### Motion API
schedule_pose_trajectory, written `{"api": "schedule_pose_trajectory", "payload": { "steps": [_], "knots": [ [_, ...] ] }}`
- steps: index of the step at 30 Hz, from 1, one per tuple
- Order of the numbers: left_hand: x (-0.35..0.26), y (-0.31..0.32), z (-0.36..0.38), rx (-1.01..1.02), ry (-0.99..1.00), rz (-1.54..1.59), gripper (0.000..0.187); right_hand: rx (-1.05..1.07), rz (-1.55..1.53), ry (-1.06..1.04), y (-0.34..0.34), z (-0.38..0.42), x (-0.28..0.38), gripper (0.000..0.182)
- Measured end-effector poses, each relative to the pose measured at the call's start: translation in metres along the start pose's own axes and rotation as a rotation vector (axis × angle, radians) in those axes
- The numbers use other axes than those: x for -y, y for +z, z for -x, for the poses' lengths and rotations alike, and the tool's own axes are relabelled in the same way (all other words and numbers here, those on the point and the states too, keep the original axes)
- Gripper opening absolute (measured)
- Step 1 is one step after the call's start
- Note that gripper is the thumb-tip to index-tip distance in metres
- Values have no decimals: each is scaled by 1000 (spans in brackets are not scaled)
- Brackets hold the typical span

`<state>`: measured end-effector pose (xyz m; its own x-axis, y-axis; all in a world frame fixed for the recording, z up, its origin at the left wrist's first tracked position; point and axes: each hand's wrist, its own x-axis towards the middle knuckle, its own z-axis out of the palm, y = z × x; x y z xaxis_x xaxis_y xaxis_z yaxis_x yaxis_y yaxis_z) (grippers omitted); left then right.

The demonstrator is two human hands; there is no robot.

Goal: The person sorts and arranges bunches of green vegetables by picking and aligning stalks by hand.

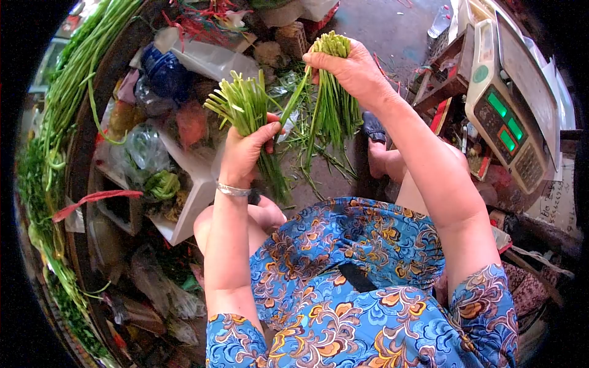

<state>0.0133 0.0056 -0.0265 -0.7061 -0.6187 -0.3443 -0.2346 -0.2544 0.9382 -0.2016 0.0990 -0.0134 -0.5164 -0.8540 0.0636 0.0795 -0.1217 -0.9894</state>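
Note:
My left hand (248,147), a silver bracelet on its wrist, is closed around a bunch of green vegetable stems (240,101). The pale cut ends point up and the darker green parts hang below the fist. Further up and to the right, my right hand (353,70) grips a second stem bunch (334,113), its cut ends level at the top and the long thin parts drooping. A few stems slant across the gap between the bunches. Loose green stems (328,162) lie scattered on the ground beneath. The exact kind of vegetable is hard to tell.
A digital scale (506,116) with lit green figures stands at the right. Long green vegetables (73,80) line the curved ledge on the left. Plastic bags, a blue container (165,70) and a white foam box (190,184) crowd the left side. Red ties (205,21) lie at the top.

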Motion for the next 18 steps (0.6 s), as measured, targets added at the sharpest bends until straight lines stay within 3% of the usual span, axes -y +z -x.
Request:
{"api": "schedule_pose_trajectory", "payload": {
  "steps": [8, 18],
  "knots": [
    [11, -7, -4, -118, 18, 88, 17, -11, -19, -18, -1, -4, -6, 16],
    [-4, 19, -5, -47, 123, 65, 19, 133, 97, -28, 27, 14, -21, 15]
  ]
}}
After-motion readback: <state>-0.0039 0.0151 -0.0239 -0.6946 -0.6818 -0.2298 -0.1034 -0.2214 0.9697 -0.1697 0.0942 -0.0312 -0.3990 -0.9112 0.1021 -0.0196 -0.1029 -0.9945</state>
